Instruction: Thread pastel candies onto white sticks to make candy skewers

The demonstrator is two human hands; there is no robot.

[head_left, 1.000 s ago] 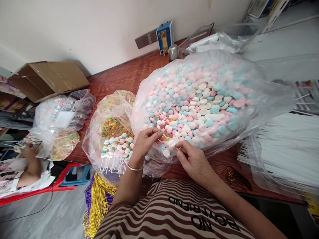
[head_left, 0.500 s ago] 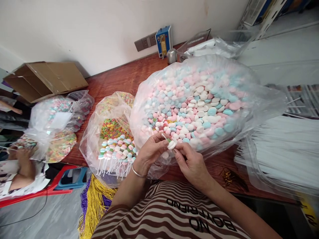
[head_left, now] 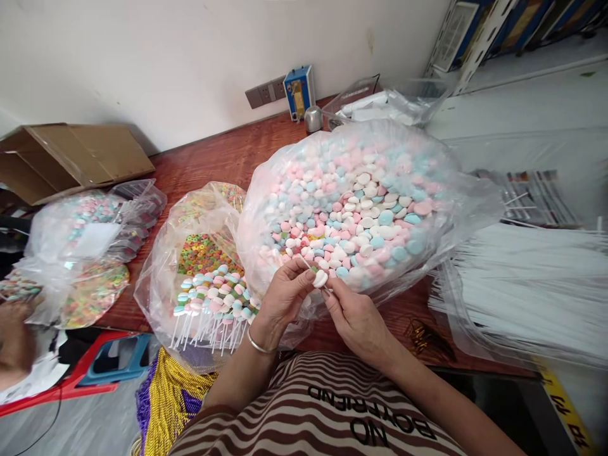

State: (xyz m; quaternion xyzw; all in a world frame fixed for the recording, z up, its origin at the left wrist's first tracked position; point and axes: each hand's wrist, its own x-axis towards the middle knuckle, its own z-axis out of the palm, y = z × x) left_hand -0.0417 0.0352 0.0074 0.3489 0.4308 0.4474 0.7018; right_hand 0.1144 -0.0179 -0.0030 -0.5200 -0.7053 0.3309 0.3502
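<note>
My left hand [head_left: 284, 292], a bangle on its wrist, pinches a thin white stick. A white rounded piece [head_left: 321, 278] and a small green piece are threaded on this candy stick. From the other side, my right hand [head_left: 356, 316] closes its thumb and fingertips on the same candy stick, partly hiding it. Just beyond both hands lies a large clear bag of pink, white and blue candy pieces [head_left: 363, 218]. To the left, finished-looking candy sticks [head_left: 223, 291] lie on a bag of small multicoloured rings [head_left: 202, 253].
Many white sticks [head_left: 527, 285] lie in a clear bag at right. A blue device [head_left: 299, 95] and metal cup [head_left: 313, 119] stand by the wall. Farther left are a cardboard box [head_left: 90, 152], more bags and another person's arm [head_left: 16, 342]. Gold cords [head_left: 175, 405] hang below the table.
The view has shifted slightly, so the scene sits farther left. Both hands keep their hold on the candy stick, with little visible movement between them.
</note>
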